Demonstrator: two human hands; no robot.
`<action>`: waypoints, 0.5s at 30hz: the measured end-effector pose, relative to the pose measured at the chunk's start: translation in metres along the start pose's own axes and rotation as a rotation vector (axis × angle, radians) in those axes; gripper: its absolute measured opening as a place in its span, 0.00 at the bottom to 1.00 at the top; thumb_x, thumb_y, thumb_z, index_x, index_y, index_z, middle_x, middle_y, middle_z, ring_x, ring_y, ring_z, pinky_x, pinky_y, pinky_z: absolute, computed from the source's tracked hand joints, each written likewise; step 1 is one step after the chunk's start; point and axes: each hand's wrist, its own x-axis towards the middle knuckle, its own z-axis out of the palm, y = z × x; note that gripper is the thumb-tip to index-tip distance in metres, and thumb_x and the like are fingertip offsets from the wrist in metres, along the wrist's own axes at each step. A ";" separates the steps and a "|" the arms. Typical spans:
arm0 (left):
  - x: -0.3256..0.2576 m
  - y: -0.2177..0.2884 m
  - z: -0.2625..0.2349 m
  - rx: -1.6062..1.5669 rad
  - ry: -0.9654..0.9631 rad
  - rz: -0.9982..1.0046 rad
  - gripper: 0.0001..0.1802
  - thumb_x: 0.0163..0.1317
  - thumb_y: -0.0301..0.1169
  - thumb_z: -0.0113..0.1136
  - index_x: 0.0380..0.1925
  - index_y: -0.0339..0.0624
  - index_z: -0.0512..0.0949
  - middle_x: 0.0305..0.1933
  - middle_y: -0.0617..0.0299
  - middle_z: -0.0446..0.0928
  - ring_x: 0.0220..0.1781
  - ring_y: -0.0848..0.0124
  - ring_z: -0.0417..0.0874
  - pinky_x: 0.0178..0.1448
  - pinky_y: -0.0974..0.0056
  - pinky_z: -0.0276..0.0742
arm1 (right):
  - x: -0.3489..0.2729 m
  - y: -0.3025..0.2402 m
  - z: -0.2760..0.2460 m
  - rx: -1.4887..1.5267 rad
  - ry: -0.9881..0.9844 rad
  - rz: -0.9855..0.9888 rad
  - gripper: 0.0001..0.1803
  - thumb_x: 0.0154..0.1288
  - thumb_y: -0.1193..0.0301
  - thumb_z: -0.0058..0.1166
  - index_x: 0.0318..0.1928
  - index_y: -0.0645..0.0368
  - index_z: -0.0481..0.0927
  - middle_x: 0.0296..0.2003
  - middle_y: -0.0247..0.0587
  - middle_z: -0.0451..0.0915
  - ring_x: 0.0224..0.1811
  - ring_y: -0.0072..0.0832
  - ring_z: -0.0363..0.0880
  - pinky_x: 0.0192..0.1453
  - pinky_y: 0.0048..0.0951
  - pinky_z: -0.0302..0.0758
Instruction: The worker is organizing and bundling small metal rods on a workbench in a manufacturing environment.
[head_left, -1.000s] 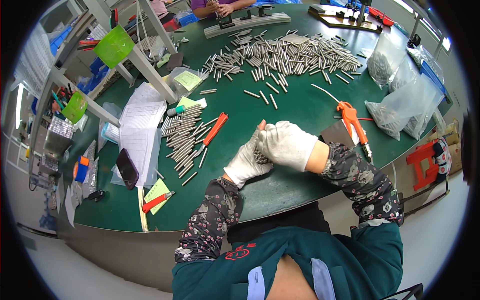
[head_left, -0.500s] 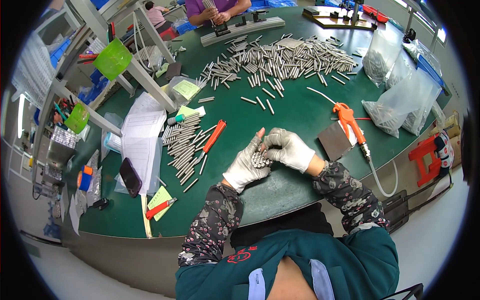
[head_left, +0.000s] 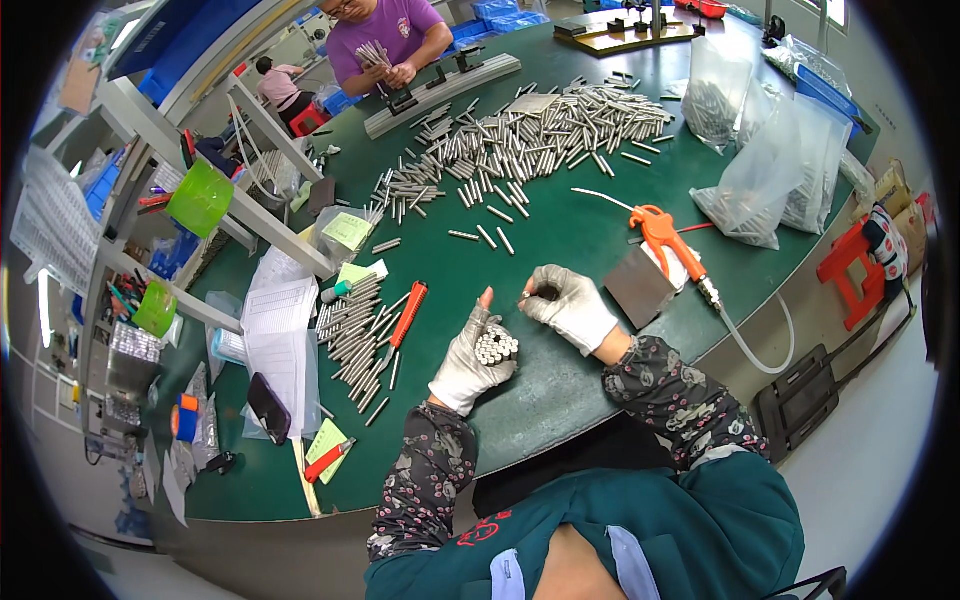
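My left hand (head_left: 470, 358), in a white glove, grips a bundle of short metal rods (head_left: 495, 346) with their round ends facing the camera and the thumb raised. My right hand (head_left: 572, 308), also gloved, sits just to the right of it over the green table (head_left: 560, 230), fingers curled around one small metal rod (head_left: 527, 297) at the fingertips. A row of the same rods (head_left: 352, 335) lies to the left of my left hand, beside an orange-handled tool (head_left: 407, 313).
A large heap of metal rods (head_left: 520, 140) covers the far table. An orange air gun (head_left: 668, 238) with hose and a grey block (head_left: 640, 287) lie right. Clear bags of parts (head_left: 765, 170) stand far right. Papers (head_left: 275, 335), a phone (head_left: 268, 407), another person (head_left: 385, 40) opposite.
My hands have drawn apart: the right hand left the bundle and moved right and up with one rod, while the left hand turned the bundle's ends toward the camera.
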 end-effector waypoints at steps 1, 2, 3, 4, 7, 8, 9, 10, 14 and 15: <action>0.000 0.001 0.001 -0.005 0.015 -0.014 0.53 0.36 0.21 0.62 0.65 0.45 0.47 0.30 0.68 0.72 0.35 0.77 0.73 0.57 0.70 0.63 | 0.000 0.003 0.000 0.003 0.002 0.002 0.10 0.48 0.76 0.60 0.31 0.65 0.74 0.25 0.35 0.75 0.29 0.17 0.72 0.36 0.19 0.71; 0.000 0.002 0.002 -0.009 0.029 -0.026 0.53 0.36 0.21 0.62 0.65 0.43 0.46 0.27 0.71 0.72 0.33 0.80 0.73 0.61 0.68 0.59 | 0.000 0.007 0.000 0.002 0.013 -0.029 0.10 0.48 0.76 0.60 0.30 0.65 0.74 0.25 0.35 0.74 0.29 0.18 0.72 0.36 0.20 0.71; 0.000 0.002 0.001 -0.008 0.027 -0.027 0.53 0.36 0.21 0.62 0.65 0.43 0.46 0.27 0.71 0.72 0.33 0.80 0.73 0.61 0.68 0.59 | 0.001 0.009 0.000 0.000 0.023 -0.060 0.10 0.47 0.76 0.60 0.30 0.65 0.74 0.25 0.35 0.74 0.29 0.18 0.72 0.36 0.20 0.71; 0.000 0.001 0.001 -0.021 0.021 -0.028 0.53 0.36 0.21 0.62 0.65 0.43 0.46 0.27 0.71 0.72 0.33 0.80 0.73 0.61 0.68 0.59 | 0.000 0.009 0.000 0.002 0.025 -0.060 0.10 0.47 0.76 0.60 0.30 0.65 0.74 0.25 0.35 0.74 0.29 0.18 0.72 0.36 0.20 0.71; 0.000 0.002 0.000 -0.036 0.012 -0.026 0.53 0.36 0.21 0.62 0.65 0.43 0.46 0.27 0.70 0.72 0.33 0.80 0.73 0.61 0.68 0.60 | -0.001 0.005 0.000 -0.042 0.008 -0.067 0.10 0.48 0.78 0.60 0.29 0.61 0.71 0.26 0.30 0.73 0.30 0.15 0.71 0.36 0.17 0.70; 0.000 0.002 0.001 -0.038 0.009 -0.020 0.54 0.36 0.21 0.62 0.65 0.44 0.46 0.27 0.70 0.72 0.32 0.80 0.73 0.60 0.68 0.60 | -0.001 0.002 -0.001 -0.058 0.001 -0.068 0.10 0.48 0.78 0.60 0.28 0.61 0.71 0.25 0.29 0.73 0.29 0.15 0.70 0.36 0.17 0.70; 0.000 0.002 0.001 -0.038 0.008 -0.021 0.54 0.36 0.21 0.62 0.65 0.44 0.46 0.27 0.70 0.72 0.32 0.80 0.73 0.60 0.68 0.60 | -0.002 0.001 -0.001 -0.075 -0.007 -0.069 0.10 0.47 0.78 0.61 0.28 0.61 0.71 0.25 0.29 0.72 0.29 0.15 0.70 0.36 0.18 0.70; 0.000 0.002 0.001 -0.049 0.005 -0.027 0.54 0.36 0.21 0.62 0.65 0.44 0.46 0.27 0.70 0.72 0.32 0.80 0.73 0.60 0.68 0.59 | -0.002 0.001 0.000 -0.075 -0.006 -0.068 0.10 0.47 0.78 0.61 0.28 0.61 0.71 0.25 0.29 0.72 0.29 0.15 0.70 0.36 0.18 0.70; 0.000 -0.002 0.000 -0.032 0.002 0.000 0.54 0.36 0.21 0.63 0.66 0.45 0.45 0.27 0.70 0.72 0.32 0.79 0.73 0.60 0.69 0.59 | -0.003 0.001 0.001 -0.086 0.011 -0.074 0.11 0.47 0.77 0.61 0.27 0.61 0.71 0.25 0.29 0.72 0.28 0.15 0.69 0.35 0.18 0.70; 0.000 -0.002 0.000 -0.032 0.001 0.000 0.54 0.36 0.21 0.63 0.66 0.45 0.45 0.27 0.70 0.72 0.32 0.79 0.73 0.60 0.69 0.59 | -0.003 0.002 0.001 -0.072 0.015 -0.078 0.11 0.47 0.77 0.62 0.27 0.62 0.71 0.25 0.29 0.72 0.28 0.15 0.69 0.35 0.18 0.70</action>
